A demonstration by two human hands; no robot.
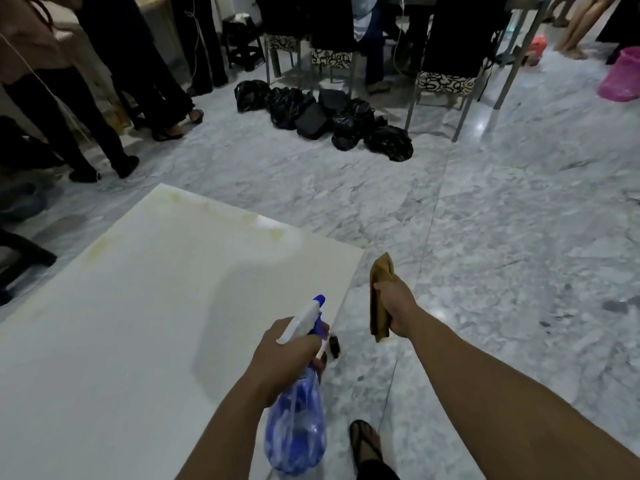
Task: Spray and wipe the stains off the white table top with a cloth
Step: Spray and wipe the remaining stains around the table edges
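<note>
A marble floor is seen throughout. Black bags are heaped on it near chairs with patterned seats. A pink basket is set at the right edge. Legs in dark trousers are seen at upper left, and a sandalled foot at the bottom.
</note>
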